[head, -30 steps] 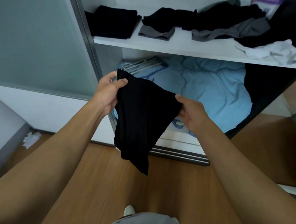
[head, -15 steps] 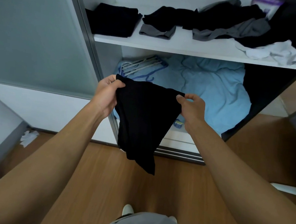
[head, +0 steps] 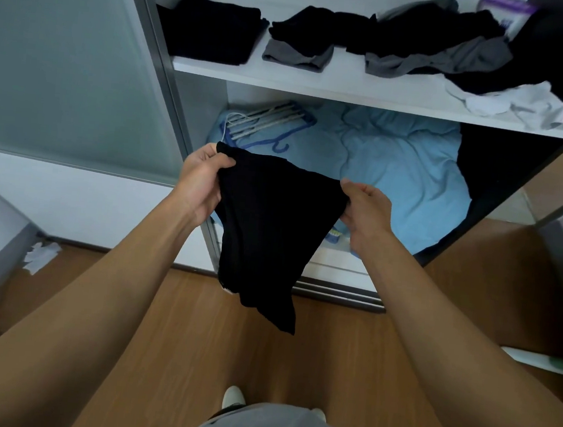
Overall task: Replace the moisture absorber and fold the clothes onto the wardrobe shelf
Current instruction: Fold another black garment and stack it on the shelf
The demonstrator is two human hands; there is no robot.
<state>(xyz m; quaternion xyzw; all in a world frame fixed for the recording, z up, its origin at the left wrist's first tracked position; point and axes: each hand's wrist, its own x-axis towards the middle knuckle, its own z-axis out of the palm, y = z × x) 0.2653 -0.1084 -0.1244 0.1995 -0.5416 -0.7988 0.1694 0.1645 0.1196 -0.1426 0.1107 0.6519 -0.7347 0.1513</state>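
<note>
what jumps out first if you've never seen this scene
A black garment hangs in the centre, gripped at its top corners by the left hand and the right hand, in front of the open wardrobe. Above it, the shelf carries a folded black stack at the left and loose clothes to the right. Below lies a crumpled blue sheet with hangers on its left part.

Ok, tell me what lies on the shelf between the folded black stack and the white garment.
In the head view: a small pile, black over grey, then a loose heap of black and grey clothes reaching the white garment.
</note>
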